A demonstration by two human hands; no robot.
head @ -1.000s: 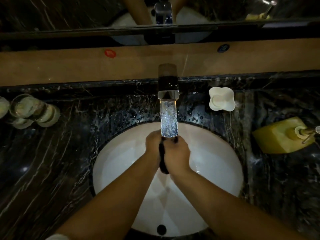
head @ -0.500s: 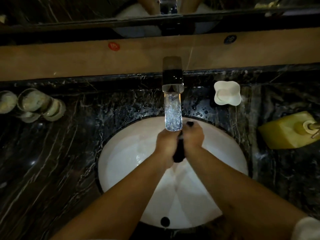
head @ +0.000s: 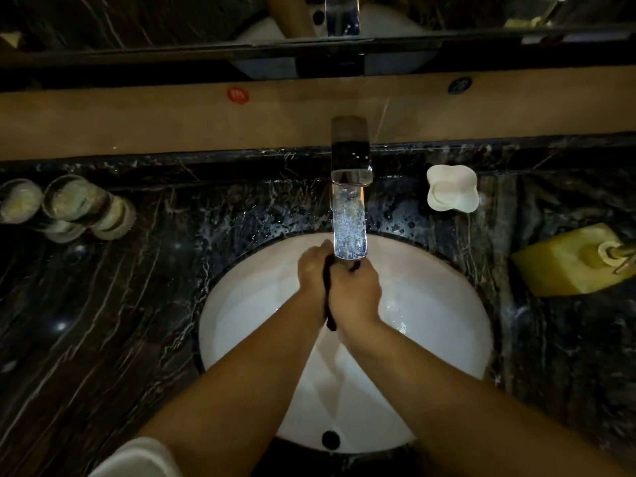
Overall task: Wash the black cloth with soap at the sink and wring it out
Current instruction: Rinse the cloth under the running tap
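The black cloth (head: pixel 329 297) is bunched into a narrow strip, pressed between my two hands over the white sink bowl (head: pixel 440 304). My left hand (head: pixel 311 275) and my right hand (head: pixel 354 292) are both closed on it, palms facing each other. Only a dark edge of the cloth shows between them, with one end hanging below at the wrists. Water runs from the chrome tap (head: pixel 351 187) straight onto the top of my hands. A white soap dish (head: pixel 452 189) holding a pale bar sits on the counter to the right of the tap.
A yellow soap dispenser (head: pixel 568 259) stands at the right on the black marble counter (head: pixel 103 321). Upturned glasses (head: pixel 69 208) sit at the left. A wooden ledge (head: pixel 155 122) and a mirror run behind the tap. The overflow hole (head: pixel 331 439) is at the bowl's near rim.
My hands rubbed the cloth back and forth: the right hand slid forward past the left half a second ago and is now drawn back nearer to me. Water keeps running.
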